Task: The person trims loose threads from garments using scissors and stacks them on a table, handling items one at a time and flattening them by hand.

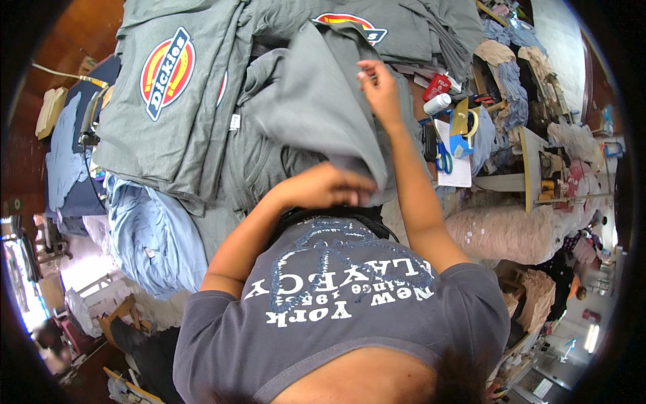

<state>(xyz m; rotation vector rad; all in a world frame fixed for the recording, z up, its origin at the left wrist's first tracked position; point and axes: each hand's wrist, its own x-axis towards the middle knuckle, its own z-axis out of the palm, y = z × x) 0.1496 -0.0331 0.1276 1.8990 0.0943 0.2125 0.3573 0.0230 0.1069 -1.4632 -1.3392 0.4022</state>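
A grey shirt (pixel 316 101) is held up over the cluttered table (pixel 494 180), just in front of the person's chest, with its upper edge pinched between the closed fingertips of the right hand (pixel 380 91) and its lower part gripped in the curled left hand (pixel 323 187). To the left, a folded grey shirt with a round red and yellow logo (pixel 168 74) is laid on a pile of grey clothes, with light blue cloth (pixel 155 236) beside it. Blue-handled scissors (pixel 443 158), a white tape roll (pixel 437 103) and a red object (pixel 437 86) are seen at the right.
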